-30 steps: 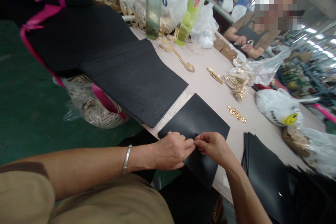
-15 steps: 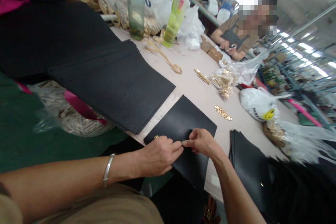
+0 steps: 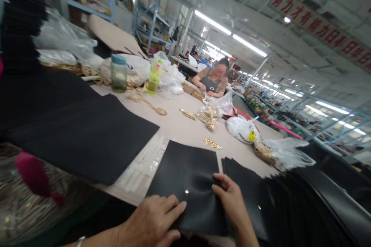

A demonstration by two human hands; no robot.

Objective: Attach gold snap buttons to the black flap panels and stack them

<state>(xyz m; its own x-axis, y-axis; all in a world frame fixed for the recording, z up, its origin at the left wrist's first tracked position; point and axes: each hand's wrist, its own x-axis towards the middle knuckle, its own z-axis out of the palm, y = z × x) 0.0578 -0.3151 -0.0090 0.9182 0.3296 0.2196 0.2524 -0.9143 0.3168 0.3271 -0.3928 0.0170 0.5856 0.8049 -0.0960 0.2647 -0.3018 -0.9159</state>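
Observation:
A black leather panel (image 3: 191,166) lies in front of me at the table's near edge, with a small shiny gold fitting (image 3: 186,192) in its middle. My left hand (image 3: 153,220) rests on the panel's lower left part, fingers stretched and lightly bent, just below the fitting. At the panel's right edge, my right hand (image 3: 232,200) has thumb and fingers closed on the leather, which dimples there. Close by on the right is a stack of similar black panels (image 3: 246,185), with a gold fitting (image 3: 259,207) on the top one.
Large black sheets (image 3: 95,135) are stacked to the left. Gold chain pieces (image 3: 212,143), a smiley-face plastic bag (image 3: 242,129), a blue-lidded bottle (image 3: 118,75) and a green bottle (image 3: 154,79) stand or lie farther back. Across the table (image 3: 176,123) sits a person (image 3: 213,81).
My hands have moved apart from where they met over the panel's middle, uncovering the gold fitting. The right hand is now at the panel's right edge. The camera has tilted upward.

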